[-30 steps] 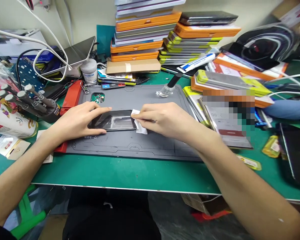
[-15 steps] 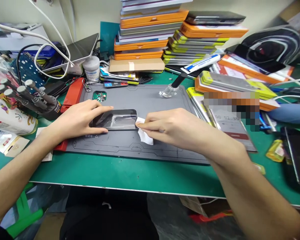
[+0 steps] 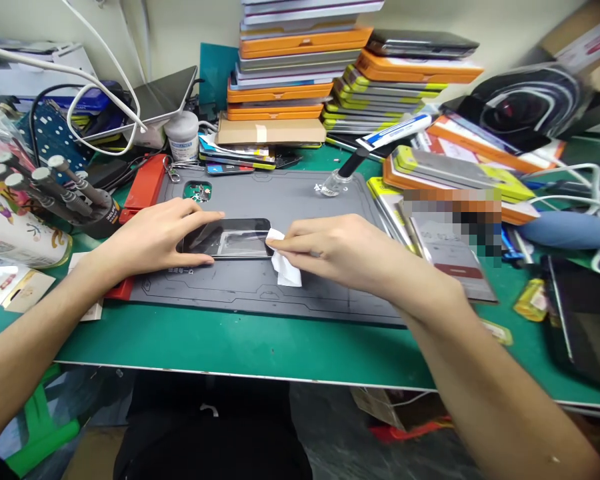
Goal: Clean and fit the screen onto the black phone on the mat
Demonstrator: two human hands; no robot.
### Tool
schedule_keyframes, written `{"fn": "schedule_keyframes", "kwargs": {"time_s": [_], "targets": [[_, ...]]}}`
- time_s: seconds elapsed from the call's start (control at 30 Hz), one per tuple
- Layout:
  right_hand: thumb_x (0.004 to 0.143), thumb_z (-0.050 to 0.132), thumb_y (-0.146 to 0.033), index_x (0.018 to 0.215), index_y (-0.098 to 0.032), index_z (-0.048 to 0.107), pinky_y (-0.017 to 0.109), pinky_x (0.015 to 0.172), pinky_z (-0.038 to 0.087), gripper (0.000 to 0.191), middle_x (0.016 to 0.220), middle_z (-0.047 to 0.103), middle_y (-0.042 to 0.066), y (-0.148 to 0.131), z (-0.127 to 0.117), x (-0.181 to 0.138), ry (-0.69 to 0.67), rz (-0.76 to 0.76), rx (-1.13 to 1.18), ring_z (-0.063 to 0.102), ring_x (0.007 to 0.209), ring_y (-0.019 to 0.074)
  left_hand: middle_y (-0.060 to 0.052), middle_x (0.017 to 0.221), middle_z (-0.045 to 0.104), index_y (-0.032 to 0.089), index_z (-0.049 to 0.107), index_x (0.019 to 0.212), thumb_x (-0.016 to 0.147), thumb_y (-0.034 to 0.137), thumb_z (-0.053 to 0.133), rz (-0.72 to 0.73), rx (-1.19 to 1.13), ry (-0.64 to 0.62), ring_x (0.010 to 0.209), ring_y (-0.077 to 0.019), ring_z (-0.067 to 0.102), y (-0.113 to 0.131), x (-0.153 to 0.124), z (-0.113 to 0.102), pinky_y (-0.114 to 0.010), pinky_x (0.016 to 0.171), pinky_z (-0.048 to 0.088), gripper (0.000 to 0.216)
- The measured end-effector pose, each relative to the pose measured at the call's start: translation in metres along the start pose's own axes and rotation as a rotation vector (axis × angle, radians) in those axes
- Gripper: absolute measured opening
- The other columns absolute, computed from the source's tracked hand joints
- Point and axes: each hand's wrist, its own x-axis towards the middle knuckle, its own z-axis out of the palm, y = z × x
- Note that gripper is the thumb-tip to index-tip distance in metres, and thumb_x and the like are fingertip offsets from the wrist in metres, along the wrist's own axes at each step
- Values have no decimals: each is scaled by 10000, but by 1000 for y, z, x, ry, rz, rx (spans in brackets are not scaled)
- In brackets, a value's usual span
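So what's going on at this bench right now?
A person's left hand grips one end of a dark phone lying on a gray mat. The right hand pinches a white tissue against the phone's other end. A black-capped clear bottle sits farther back on the mat.

"PASTE" reads on the white jar (image 3: 183, 136) beyond the left grip (image 3: 155, 235); the screwdriver holder (image 3: 99, 219), left of that grip, apparently says "RELIFE"; other lettering is too blurred.
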Motion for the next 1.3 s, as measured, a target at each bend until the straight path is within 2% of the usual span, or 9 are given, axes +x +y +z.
{"fn": "schedule_keyframes", "kwargs": {"time_s": [0.4,0.53,0.7,0.93,1.13,1.3], "targets": [[1139,577,-257,1323,-203,873,349,785,522,353,1065,801,87,18,22,15,149,121,43,762,922,222,-141,1469,720,282,558,1712,1119,725,610,0,7,0,1326,-330,696,-1,-1,1,-422,1097,563,742],[1141,564,-238,1307,-208,875,336,772,502,355,1058,797,83,14,17,14,94,98,22,757,924,216,-140,1452,725,280,563,1707,1125,703,611,-5,8,-9,1309,-321,702,0,-1,1,-413,1078,569,721],[1123,567,-211,1247,-240,891,305,760,488,348,977,774,51,3,0,8,-20,38,56,715,828,175,-156,1444,732,258,588,1695,1123,748,567,9,-7,6,1294,-337,709,-3,-1,0,-439,1074,581,753],[1110,632,-194,1153,-248,921,307,743,448,297,1002,778,48,-8,-18,9,-159,57,106,693,829,172,-190,1438,755,228,646,1648,1105,843,491,46,-21,91,1241,-374,743,-14,-1,6,-498,1043,619,834],[1113,627,-217,1237,-234,925,295,772,475,323,1005,796,46,1,-16,9,-177,29,224,702,830,163,-194,1435,760,212,644,1643,1118,852,441,63,2,104,1247,-373,753,-13,0,7,-506,1047,628,853],[1135,606,-290,1341,-240,897,308,842,509,360,1084,827,68,15,-5,10,-65,51,274,733,908,185,-181,1449,761,233,637,1646,1123,834,463,55,12,85,1282,-359,753,-9,-1,4,-476,1075,614,816]]}}
